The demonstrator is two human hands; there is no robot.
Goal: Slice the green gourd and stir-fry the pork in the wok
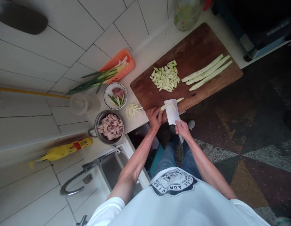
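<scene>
- Dark brown wood makes up the cutting board, lying slantwise across the upper middle of the frame on a pale counter.
- Right hand, at frame centre, has its fingers wrapped around the cleaver handle; the handle itself is almost wholly hidden under the fist, only a tip showing below.
- Cleaver's broad blade lies over the board's near edge, a curl of peel stuck on its flat.
- Left hand, just left of the blade, curls its fingers down onto a vegetable strip; most of that strip is covered by blade and fingers, one end poking out to the right.
- Cut pieces sit heaped mid-board; three long peeled strips lie to their right.
- Left of the board: a small pile of pale slivers, a pot of raw meat, a bowl with meat and greens, hard to identify further.
- Scallions rest in an orange tray.
- Jar at the top edge is cut off by the frame; the sink at lower left is partly hidden by the arm.
</scene>
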